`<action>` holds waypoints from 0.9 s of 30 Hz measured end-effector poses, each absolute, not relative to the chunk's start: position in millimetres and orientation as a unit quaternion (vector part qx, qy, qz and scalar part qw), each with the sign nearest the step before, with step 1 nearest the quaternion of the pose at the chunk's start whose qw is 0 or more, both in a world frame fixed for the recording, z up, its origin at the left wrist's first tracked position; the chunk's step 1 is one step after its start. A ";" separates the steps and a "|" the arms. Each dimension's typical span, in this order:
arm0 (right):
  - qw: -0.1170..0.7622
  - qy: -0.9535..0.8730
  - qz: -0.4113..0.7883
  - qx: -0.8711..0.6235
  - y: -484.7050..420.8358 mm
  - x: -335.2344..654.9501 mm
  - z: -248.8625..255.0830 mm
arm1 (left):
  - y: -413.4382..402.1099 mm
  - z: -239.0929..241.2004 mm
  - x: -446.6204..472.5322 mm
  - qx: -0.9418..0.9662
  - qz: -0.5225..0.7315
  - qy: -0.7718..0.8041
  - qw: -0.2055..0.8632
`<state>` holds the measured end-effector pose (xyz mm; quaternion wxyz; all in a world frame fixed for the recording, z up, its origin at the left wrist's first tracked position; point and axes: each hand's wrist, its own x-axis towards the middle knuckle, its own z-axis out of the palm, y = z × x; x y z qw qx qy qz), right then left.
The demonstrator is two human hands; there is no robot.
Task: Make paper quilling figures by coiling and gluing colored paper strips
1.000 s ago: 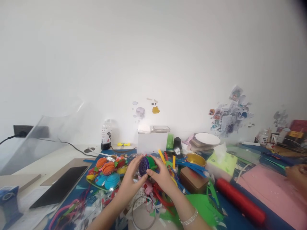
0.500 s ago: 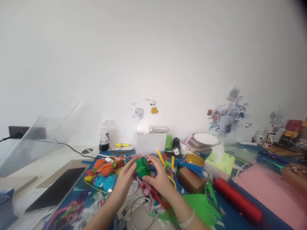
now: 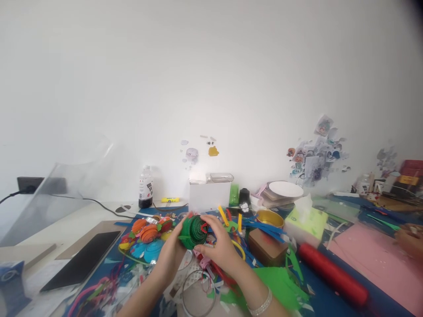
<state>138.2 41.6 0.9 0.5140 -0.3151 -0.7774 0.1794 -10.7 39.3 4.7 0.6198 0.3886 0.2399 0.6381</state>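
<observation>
Between my two hands is a green ridged paper-coil ornament (image 3: 194, 231), round, with a small red piece on its right face. My left hand (image 3: 174, 252) is closed against its left side. From the right, my right hand (image 3: 218, 241) grips it, fingers over the top and thumb at the lower edge. Beneath my hands lie a pink tool-like object (image 3: 204, 261), partly hidden, and a metal ring (image 3: 198, 293). Left of them sits a pile of coiled ornaments, among them an orange one (image 3: 148, 233) and a blue one (image 3: 153, 251).
A bottle (image 3: 146, 187) and a white box (image 3: 209, 197) stand by the wall. To the right are a brown box (image 3: 267, 246), a tissue pack (image 3: 307, 222), a red roll (image 3: 333, 274) and green sheet (image 3: 280, 288). Another person's hand (image 3: 411, 240) is at the far right.
The green ornament has been turned in my hands, so its ridged coil face and red piece now show. Both hands still hold it in nearly the same place. The view shifted slightly.
</observation>
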 end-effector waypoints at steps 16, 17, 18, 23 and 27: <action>0.558 -0.697 0.305 -0.332 54.8 136.4 -11.5 | 49.9 -11.6 -14.6 0.588 0.584 0.335 0.449; 0.555 -0.699 0.308 -0.331 55.0 136.8 -11.6 | 51.8 -13.1 -14.4 0.592 0.584 0.331 0.446; 0.550 -0.702 0.309 -0.329 54.7 137.1 -11.6 | 53.5 -14.3 -14.3 0.594 0.586 0.325 0.444; 0.555 -0.731 0.236 -0.320 52.0 138.0 -10.5 | 56.6 -16.7 -15.2 0.602 0.604 0.330 0.405; 0.559 -0.756 0.164 -0.299 51.5 137.6 -7.6 | 53.6 -14.2 -14.1 0.602 0.590 0.358 0.402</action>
